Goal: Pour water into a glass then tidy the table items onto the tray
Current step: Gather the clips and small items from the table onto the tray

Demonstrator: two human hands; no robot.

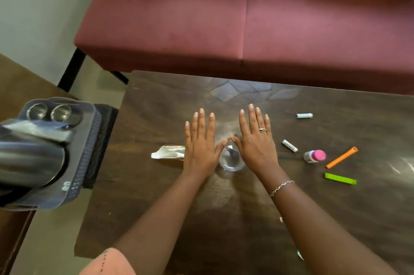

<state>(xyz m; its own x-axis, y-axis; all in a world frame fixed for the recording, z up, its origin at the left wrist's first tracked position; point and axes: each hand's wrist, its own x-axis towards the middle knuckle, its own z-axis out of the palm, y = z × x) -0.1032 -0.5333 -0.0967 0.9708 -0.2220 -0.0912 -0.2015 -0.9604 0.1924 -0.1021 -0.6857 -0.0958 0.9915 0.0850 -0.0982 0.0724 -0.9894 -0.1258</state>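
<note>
A clear glass (231, 159) stands on the dark wooden table (170, 203), between my two hands. My left hand (200, 143) lies flat with fingers straight, just left of the glass. My right hand (255, 138) lies flat to its right, thumb tip near the glass rim. A grey tray (87, 140) stands at the far left off the table, holding a steel jug (29, 160) and two small steel cups (48, 112). A crumpled silver wrapper (168, 152) lies left of my left hand.
On the table to the right lie two small white tubes (304, 115) (289, 145), a pink-capped bottle (314, 156), an orange clip (341, 157) and a green clip (340, 178). A maroon sofa (246, 17) stands behind the table.
</note>
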